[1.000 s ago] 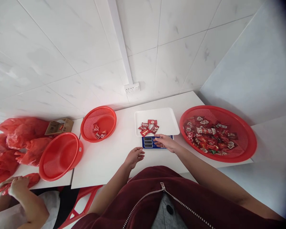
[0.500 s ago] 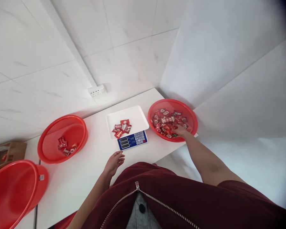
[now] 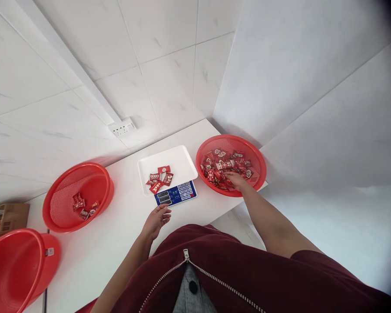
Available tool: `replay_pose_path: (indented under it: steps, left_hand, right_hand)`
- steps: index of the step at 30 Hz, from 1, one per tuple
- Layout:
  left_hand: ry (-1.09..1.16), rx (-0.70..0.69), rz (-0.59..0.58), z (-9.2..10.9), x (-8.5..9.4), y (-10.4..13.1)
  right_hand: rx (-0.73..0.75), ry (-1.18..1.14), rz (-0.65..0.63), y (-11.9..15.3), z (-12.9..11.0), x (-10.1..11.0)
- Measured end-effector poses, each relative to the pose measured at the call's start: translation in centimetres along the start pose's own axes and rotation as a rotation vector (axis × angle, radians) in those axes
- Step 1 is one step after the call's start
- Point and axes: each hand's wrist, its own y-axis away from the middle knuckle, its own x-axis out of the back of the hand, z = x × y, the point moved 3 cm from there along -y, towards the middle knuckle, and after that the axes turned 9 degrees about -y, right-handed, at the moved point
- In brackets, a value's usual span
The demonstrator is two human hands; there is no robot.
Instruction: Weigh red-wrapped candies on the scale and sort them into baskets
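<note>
My right hand reaches into the round red basket on the right. Its fingers are stretched out and touch the red wrapped candies heaped there; the fingertips are partly lost among the wrappers. My left hand hovers at the near side of the digital scale, fingers loosely apart and holding nothing. The scale has a blue keypad panel and a white tray. Several red candies lie in a small cluster at the tray's near left.
Another red basket to the left holds a few candies. A deep red basket stands at the lower left, by a cardboard box. Walls border the white table at the back, with a power socket.
My right hand has shifted slightly left over the candies in the right basket. My left hand keeps about the same pose. The whole view has turned a little.
</note>
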Motion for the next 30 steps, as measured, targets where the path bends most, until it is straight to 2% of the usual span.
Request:
replay_pose_path:
  steps: [3, 7, 11, 15, 19, 23, 27, 30]
  left_hand:
    - [0.001, 0.012, 0.011, 0.0, -0.2, -0.2]
    - [-0.007, 0.023, 0.018, 0.3, -0.7, -0.5]
    - [-0.013, 0.013, 0.023, 0.9, -1.6, -0.5]
    - [0.001, -0.003, 0.002, 1.1, -2.2, -0.3]
    - [0.024, -0.022, -0.008, 0.8, -2.2, -0.1]
    - [0.045, -0.010, 0.009, 0.1, -1.5, 0.2]
    - [0.081, -0.011, 0.009, -0.9, -0.3, 0.7]
    - [0.103, -0.016, 0.019, -1.6, 0.7, 1.0]
  right_hand:
    - [-0.066, -0.075, 0.002, -0.2, -0.9, 1.0]
    - [-0.095, -0.172, -0.056, 0.1, -2.3, 1.6]
    - [-0.074, -0.256, -0.193, 1.2, -3.8, 0.7]
    - [-0.031, -0.302, -0.298, 2.5, -5.3, -1.2]
    - [-0.022, -0.217, -0.461, 4.3, -6.3, -5.1]
    - [-0.108, -0.063, -0.640, 6.4, -5.9, -11.0]
    - [-0.177, 0.101, -0.636, 8.3, -5.1, -17.0]
    - [-0.155, 0.090, -0.691, 9.5, -5.5, -20.6]
